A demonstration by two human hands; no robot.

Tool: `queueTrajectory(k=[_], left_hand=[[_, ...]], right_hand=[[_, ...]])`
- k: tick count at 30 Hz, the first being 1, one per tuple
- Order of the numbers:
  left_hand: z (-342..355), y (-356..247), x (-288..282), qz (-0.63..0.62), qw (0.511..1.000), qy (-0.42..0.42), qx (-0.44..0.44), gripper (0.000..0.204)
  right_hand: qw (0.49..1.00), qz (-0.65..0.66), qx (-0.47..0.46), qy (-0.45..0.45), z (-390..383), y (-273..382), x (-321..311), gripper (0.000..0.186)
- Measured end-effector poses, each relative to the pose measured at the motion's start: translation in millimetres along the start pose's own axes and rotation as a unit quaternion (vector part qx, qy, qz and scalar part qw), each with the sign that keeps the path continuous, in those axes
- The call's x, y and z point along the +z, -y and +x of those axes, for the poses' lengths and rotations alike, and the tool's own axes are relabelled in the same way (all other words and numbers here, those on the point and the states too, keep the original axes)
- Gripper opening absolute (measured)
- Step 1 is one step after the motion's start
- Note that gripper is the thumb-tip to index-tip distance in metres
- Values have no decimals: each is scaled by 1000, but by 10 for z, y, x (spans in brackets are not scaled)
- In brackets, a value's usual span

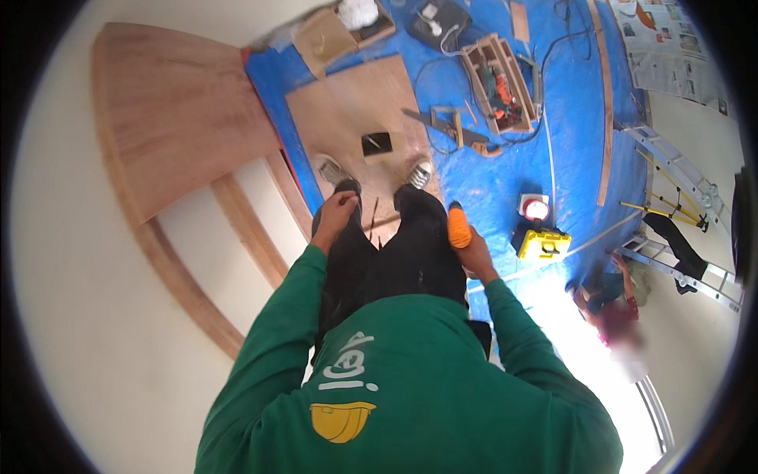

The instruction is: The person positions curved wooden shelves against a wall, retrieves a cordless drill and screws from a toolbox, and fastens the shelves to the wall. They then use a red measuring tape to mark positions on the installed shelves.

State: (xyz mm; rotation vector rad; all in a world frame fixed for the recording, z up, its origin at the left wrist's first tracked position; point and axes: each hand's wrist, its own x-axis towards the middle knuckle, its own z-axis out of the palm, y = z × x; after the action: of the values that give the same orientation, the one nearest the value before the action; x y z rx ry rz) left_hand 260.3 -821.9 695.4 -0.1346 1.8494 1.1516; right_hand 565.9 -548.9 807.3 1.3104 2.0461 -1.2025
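My left hand (337, 212) is by my left thigh with its fingers curled together; whatever may be between them is too small to make out. At my right thigh, my right hand (474, 254) is closed round the lower end of an orange rounded thing with a dark tip (459, 227). Its exact kind does not show. Between and beyond my shoes lies a plywood sheet (355, 103). On the sheet rests a small black rectangular thing (377, 144) with a thin pale strip across it.
Handsaws (454, 133) and a wooden toolbox (497, 83) lie on the blue tarp (489, 178). A yellow-and-black case (545, 243) stands at the right, near a ladder (671, 158) and another person (616, 304). Wood framing with a plywood panel (178, 110) lines the left wall.
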Motion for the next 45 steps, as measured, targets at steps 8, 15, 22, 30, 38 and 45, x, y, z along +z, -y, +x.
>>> queueTrajectory(k=[8,15,22,30,38,45], left_hand=[[2196,1297,1274,46,993,-66,-89,33],[3805,1979,1649,424,891,-67,146,30],[4359,2286,1749,553,810,-11,195,18],[4272,2199,1519,383,907,-2,178,17],[4087,2254,1316,-58,995,-34,-77,27],[4170,2450,1272,-240,969,5,-50,20]], right_hand=[[970,-237,-58,-18,161,348,981,26],[959,-272,-10,-76,208,83,1172,31],[953,-277,-20,-124,257,75,1199,33],[954,-281,-54,-92,295,207,1203,34],[950,-279,-104,-98,411,367,1118,35],[944,-310,-93,-56,444,338,1061,35]])
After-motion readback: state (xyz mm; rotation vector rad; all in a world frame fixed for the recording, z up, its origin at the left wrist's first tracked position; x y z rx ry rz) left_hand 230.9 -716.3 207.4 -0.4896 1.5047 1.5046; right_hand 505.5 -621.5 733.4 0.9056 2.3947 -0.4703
